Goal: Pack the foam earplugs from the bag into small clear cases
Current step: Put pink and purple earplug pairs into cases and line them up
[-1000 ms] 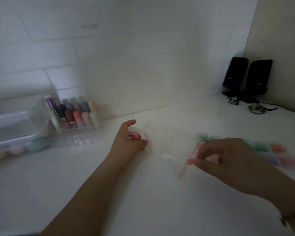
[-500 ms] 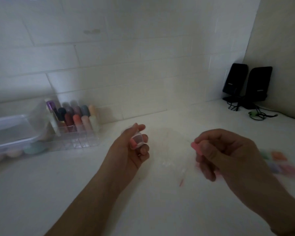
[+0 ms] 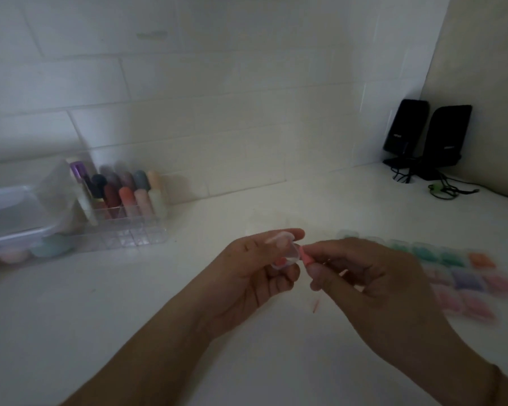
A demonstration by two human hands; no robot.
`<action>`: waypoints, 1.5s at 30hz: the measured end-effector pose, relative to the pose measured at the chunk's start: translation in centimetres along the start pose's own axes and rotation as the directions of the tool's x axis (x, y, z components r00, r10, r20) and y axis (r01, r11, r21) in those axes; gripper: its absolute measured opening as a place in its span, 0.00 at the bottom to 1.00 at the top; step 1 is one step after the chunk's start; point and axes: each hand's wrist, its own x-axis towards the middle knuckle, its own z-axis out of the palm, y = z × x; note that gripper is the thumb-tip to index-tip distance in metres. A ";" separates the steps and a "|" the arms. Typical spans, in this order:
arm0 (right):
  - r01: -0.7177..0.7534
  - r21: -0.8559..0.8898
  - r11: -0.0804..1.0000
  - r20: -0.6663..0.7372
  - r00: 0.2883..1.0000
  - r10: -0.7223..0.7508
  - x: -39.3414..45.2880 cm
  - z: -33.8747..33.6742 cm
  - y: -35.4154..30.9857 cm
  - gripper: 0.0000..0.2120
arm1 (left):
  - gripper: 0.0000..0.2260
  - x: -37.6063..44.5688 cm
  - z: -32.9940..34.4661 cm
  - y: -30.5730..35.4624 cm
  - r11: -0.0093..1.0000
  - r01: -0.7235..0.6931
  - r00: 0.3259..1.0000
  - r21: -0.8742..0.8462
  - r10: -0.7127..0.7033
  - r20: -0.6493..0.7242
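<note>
My left hand holds a small clear case between thumb and fingers above the white counter; something pink shows inside it. My right hand pinches a pink foam earplug whose tip touches the case's right edge. The clear bag with a red seal strip lies flat on the counter under my hands and is mostly hidden. To the right lie several filled clear cases holding green, orange, purple and pink earplugs, all blurred.
A clear divided organiser with coloured tubes stands at the back left, beside a clear lidded box. Two black speakers with cables sit in the back right corner. A tiled wall backs the white counter.
My right hand has lifted the pink earplug out of the bag and carried it left to the case. My left hand has risen and moved right with the case.
</note>
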 end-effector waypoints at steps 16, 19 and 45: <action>-0.057 -0.042 0.998 -0.071 0.996 0.054 0.1 -0.7 0.8 0.07 | 0.21 -0.1 0.2 0.0 0.998 0.055 0.995 0.007 -0.055 0.081; -0.102 -0.104 0.989 -0.119 0.989 0.089 0.5 -0.8 1.0 0.04 | 0.22 -0.4 0.8 -0.4 0.920 -0.131 0.990 0.370 0.138 0.008; -0.309 0.142 0.940 0.024 0.951 0.309 -2.6 -13.6 3.7 0.06 | 0.05 1.2 5.3 -5.1 -0.601 -0.589 0.514 0.540 0.237 0.825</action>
